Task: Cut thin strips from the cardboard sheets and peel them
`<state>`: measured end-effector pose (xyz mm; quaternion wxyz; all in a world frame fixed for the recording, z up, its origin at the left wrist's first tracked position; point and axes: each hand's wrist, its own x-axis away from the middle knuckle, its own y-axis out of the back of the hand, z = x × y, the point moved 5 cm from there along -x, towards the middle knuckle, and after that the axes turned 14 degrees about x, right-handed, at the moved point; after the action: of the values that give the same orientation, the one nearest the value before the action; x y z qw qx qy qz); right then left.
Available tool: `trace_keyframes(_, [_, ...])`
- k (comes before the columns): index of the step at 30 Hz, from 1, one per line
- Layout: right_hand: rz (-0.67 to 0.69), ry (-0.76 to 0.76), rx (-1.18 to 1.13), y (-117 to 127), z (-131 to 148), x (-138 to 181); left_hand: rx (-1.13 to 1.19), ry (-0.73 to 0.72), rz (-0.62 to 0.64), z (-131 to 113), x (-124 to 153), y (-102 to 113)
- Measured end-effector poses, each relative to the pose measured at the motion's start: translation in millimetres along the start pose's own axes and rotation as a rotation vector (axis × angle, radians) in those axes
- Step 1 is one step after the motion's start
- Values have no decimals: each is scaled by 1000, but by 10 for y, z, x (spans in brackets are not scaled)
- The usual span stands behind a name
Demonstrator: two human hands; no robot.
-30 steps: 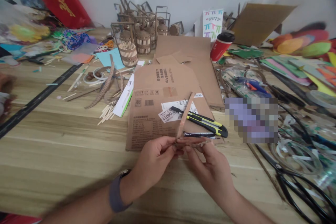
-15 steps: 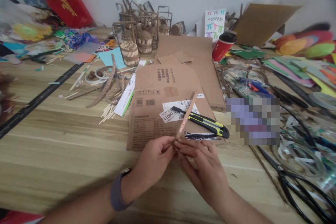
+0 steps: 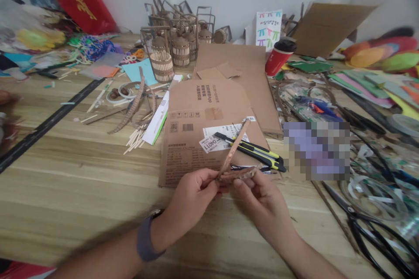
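Note:
Near the front edge of a flattened cardboard box [image 3: 183,157], both my hands hold a narrow brown cardboard strip [image 3: 234,150]. My left hand [image 3: 194,196], with a watch on its wrist, pinches the strip at its bend. One shiny length slants up and away from those fingers, above the box. Another length, with a ragged, ridged edge, runs across to my right hand [image 3: 262,198], which grips it between thumb and fingers. Just beyond my hands, a yellow and black utility knife [image 3: 258,152] lies on the box with its blade out. Dark cord beside it is partly covered.
Several small stick baskets [image 3: 163,66] with handles stand at the back. Thin wooden sticks [image 3: 135,139] and curved ridged strips [image 3: 132,104] lie left of the box. Large black scissors [image 3: 356,218] and tangled scraps fill the right. A red cup [image 3: 278,59] stands behind.
My right hand has moved rightward, away from my left fingers. The ridged length of strip now shows stretched between both hands. My left hand stays nearly in place.

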<state>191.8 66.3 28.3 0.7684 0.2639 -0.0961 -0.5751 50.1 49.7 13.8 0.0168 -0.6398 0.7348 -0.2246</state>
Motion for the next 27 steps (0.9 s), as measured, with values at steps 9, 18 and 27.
trace_keyframes(9, [-159,347,417,47,219,44,-156,-64,-22,-35,26,21])
trace_keyframes(18, [-186,362,504,38,272,62,-127,-87,-76,-15,24,60])
trace_keyframes(27, [-157,210,325,52,153,27,-121,-57,4,-8,1,22])
